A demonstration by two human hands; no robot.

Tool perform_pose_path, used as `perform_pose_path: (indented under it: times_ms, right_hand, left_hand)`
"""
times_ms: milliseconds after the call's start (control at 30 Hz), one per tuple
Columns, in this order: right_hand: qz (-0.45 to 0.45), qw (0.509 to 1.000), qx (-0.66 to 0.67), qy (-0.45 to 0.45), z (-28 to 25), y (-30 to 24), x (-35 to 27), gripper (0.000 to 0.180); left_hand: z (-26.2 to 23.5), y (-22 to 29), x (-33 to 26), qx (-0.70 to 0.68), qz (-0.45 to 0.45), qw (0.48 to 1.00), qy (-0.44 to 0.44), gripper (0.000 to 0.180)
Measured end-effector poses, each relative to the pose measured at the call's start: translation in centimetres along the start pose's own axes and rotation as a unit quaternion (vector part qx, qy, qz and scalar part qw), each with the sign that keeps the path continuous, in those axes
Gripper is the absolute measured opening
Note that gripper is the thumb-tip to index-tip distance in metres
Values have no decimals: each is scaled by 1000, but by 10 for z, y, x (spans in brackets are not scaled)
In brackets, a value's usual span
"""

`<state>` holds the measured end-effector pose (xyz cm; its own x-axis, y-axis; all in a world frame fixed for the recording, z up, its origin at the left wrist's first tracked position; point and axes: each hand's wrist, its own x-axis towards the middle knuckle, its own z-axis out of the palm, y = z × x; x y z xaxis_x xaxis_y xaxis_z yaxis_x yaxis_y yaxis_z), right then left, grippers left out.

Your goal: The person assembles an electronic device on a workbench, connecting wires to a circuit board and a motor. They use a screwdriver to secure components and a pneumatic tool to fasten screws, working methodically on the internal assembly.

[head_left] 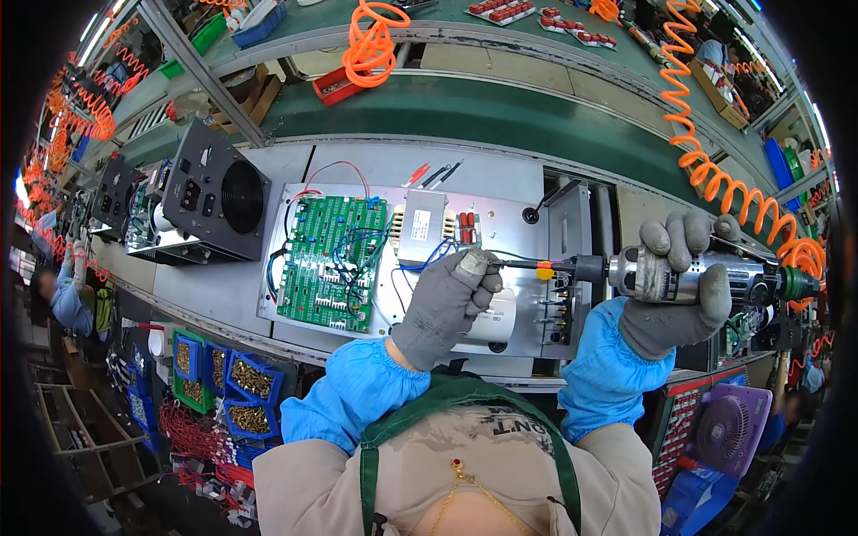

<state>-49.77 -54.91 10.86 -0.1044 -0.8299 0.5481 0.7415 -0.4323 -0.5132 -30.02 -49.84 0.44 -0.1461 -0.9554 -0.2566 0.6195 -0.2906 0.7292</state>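
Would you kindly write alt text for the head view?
A gloved right hand holds an air screwdriver level, its bit steadied by the gloved left hand, over an open metal chassis with a green circuit board.

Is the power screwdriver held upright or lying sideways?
Sideways: the right hand holds the power screwdriver level, its bit toward the left hand.

Green conveyor belt (500, 112), orange coiled hoses (715, 179), perhaps shelving (76, 429) lower left
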Motion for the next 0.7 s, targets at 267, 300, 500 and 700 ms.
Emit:
perform_pose_path:
  times_ms: [267,300,500,700]
  right_hand:
    - [17,1000,12,-5,-8,-1,4,46]
    - [20,999,25,-7,-10,-1,5,46]
    - [35,998,54,-4,-15,3,11,46]
    - [9,997,80,-7,-20,-4,21,45]
  left_hand:
    - [10,11,-3,163,66,984,34,38]
    - [11,15,-4,157,35,986,33,39]
    - [2,17,2,261,77,962,13,39]
    - [9,26,10,202,30,979,2,39]
